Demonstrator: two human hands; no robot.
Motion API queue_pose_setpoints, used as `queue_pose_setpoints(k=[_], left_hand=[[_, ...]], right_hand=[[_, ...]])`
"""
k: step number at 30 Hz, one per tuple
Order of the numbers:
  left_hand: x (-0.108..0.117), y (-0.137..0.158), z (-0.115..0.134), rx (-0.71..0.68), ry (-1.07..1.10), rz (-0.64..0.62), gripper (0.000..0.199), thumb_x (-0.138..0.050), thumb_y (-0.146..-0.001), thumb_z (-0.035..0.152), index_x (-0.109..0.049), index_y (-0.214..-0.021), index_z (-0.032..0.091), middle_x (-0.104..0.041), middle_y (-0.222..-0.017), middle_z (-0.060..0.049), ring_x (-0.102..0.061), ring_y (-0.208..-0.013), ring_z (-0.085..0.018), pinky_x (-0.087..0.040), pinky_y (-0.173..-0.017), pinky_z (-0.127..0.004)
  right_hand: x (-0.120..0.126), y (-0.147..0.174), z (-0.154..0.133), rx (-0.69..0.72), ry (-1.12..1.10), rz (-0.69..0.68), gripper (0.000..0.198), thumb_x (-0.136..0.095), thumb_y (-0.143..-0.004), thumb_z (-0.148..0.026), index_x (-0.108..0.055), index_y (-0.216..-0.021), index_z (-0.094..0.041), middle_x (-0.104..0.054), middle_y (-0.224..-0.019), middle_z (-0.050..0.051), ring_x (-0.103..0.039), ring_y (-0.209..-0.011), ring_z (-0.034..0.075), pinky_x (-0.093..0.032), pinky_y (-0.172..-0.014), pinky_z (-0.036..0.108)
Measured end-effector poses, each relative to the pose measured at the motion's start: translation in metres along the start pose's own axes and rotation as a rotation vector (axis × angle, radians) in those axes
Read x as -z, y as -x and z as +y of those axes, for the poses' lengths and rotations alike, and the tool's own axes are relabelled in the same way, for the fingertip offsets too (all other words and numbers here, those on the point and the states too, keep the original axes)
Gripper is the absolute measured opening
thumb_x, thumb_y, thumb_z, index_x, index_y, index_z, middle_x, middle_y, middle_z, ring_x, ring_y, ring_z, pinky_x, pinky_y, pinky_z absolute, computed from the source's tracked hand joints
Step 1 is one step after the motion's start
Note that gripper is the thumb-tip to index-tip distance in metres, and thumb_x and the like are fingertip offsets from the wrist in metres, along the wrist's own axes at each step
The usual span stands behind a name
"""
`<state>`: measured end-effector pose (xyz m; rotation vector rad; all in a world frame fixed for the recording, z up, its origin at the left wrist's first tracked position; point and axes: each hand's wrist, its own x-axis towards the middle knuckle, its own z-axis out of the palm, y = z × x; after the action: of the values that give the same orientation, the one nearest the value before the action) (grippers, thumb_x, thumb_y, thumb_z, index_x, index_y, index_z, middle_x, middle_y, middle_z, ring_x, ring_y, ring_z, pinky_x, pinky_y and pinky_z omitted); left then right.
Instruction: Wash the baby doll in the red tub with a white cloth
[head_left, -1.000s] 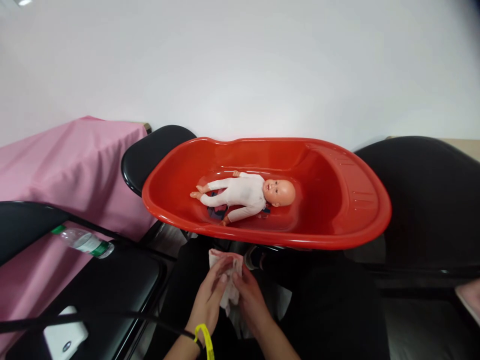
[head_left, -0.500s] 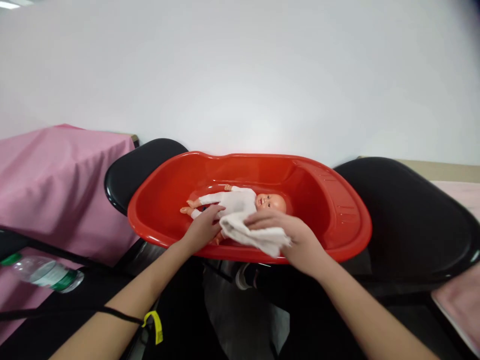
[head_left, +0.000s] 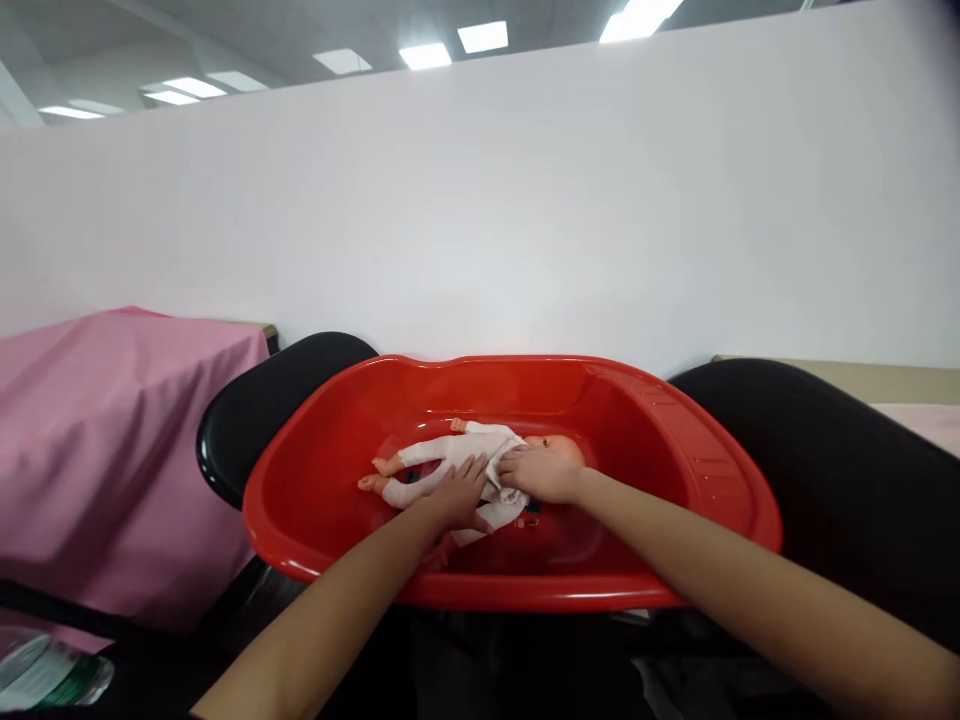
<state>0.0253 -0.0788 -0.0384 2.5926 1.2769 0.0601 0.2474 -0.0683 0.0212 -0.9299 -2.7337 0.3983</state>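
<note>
White partition wall (head_left: 480, 230) fills the upper view; ceiling lights above it. Pink cloth (head_left: 112, 440) covers the desk at left, well apart from the work. Two black chairs: one behind-left (head_left: 262, 410), one at right (head_left: 847, 470), w/ the red baby tub (head_left: 697, 470) resting across them. Tub rim runs all round; near rim crossed by both forearms. Open room inside tub: bare red floor left of the doll's feet and a wide bare stretch at the right end by the ribbed ledge. Far rim sits close to the wall.

Doll (head_left: 442, 455) lies on its back in the tub's middle, head to the right, feet left, in a white suit. Left hand (head_left: 457, 495) lies flat, fingers spread, on the doll's belly/legs. Right hand (head_left: 541, 473) lies over the doll's chest and chin, partly hiding the face, fingers loosely curled on a small white cloth (head_left: 504, 492) pressed to the body; cloth mostly hidden.

Vs 0.5 s ago: both hands now deeper in the tub, cloth bunched small instead of hanging over the near rim. View tilted up, ceiling now seen. Bottle (head_left: 45, 680) at bottom left nearly out of frame.
</note>
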Motion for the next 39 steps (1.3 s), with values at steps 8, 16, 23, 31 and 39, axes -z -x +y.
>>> queue_pose_setpoints(k=[8, 16, 23, 31, 39], left_hand=[[-0.019, -0.007, -0.003, -0.201, -0.277, 0.018, 0.115, -0.083, -0.073, 0.058, -0.028, -0.161, 0.008, -0.017, -0.170, -0.024, -0.013, -0.157, -0.041, -0.015, -0.123, -0.066], [-0.032, -0.009, 0.006, -0.382, -0.378, 0.108, 0.092, -0.069, -0.085, 0.051, -0.033, -0.159, 0.011, -0.021, -0.171, -0.015, -0.011, -0.157, -0.035, -0.010, -0.124, -0.066], [-0.037, -0.010, 0.017, -0.351, -0.350, 0.130, 0.086, -0.065, -0.087, 0.036, -0.029, -0.161, 0.012, -0.020, -0.172, -0.012, -0.011, -0.157, -0.035, -0.014, -0.122, -0.068], [-0.035, -0.009, 0.024, -0.292, -0.354, 0.102, 0.080, -0.058, -0.090, 0.030, -0.029, -0.162, 0.014, -0.017, -0.173, -0.010, -0.009, -0.158, -0.035, -0.013, -0.121, -0.072], [-0.034, -0.015, 0.022, -0.276, -0.363, 0.155, 0.080, -0.060, -0.092, 0.033, -0.027, -0.163, 0.016, -0.021, -0.172, -0.009, -0.013, -0.158, -0.032, -0.017, -0.122, -0.069]], right_hand=[[-0.031, 0.007, 0.012, 0.072, 0.309, -0.219, 0.019, -0.062, -0.090, -0.008, -0.079, -0.097, -0.010, -0.073, -0.105, 0.017, -0.065, -0.105, 0.027, -0.044, -0.098, 0.037], [-0.029, 0.001, 0.002, -0.012, 0.567, -0.606, 0.025, -0.057, -0.092, -0.014, -0.079, -0.101, -0.006, -0.076, -0.103, 0.021, -0.070, -0.099, 0.031, -0.046, -0.091, 0.040], [-0.012, -0.003, -0.012, -0.129, 0.483, -0.764, 0.028, -0.066, -0.083, -0.011, -0.078, -0.107, -0.004, -0.076, -0.103, 0.022, -0.072, -0.094, 0.031, -0.049, -0.078, 0.035], [-0.023, 0.005, -0.006, -0.270, 0.285, -0.915, 0.046, -0.073, -0.069, -0.006, -0.078, -0.115, -0.011, -0.077, -0.106, 0.016, -0.072, -0.094, 0.029, -0.053, -0.077, 0.032], [-0.007, 0.011, 0.001, -0.335, 0.080, -0.869, 0.053, -0.061, -0.070, 0.002, -0.077, -0.119, -0.013, -0.078, -0.105, 0.010, -0.068, -0.076, 0.018, -0.048, -0.065, 0.024]])
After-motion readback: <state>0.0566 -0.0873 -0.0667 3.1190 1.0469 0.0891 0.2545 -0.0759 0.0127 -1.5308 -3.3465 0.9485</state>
